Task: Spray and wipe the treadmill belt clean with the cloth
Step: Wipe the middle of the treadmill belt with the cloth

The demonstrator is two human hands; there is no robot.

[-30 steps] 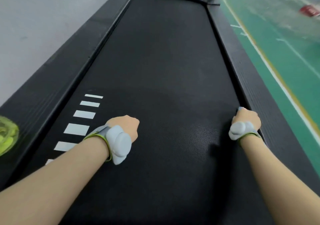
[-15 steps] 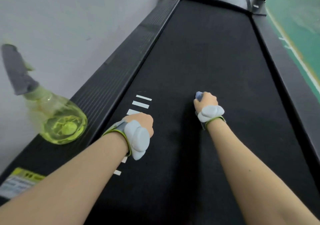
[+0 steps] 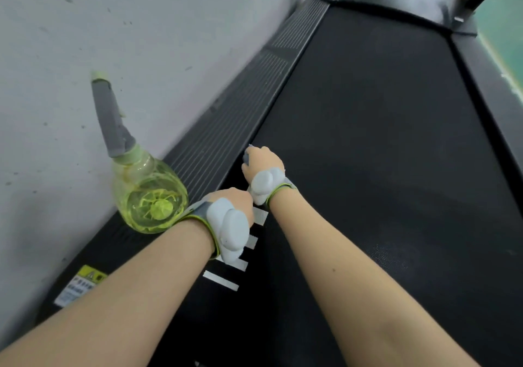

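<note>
Yellow-green spray bottle (image 3: 148,197), apparently upright.

light: soft, even | shadows: faint | blur: motion smear at top edge | edges: wide-angle bend

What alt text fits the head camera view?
A right hand holds a cloth against the black treadmill belt near its left edge, the left hand fisted beside it. A yellow-green spray bottle stands on the left rail.
</note>
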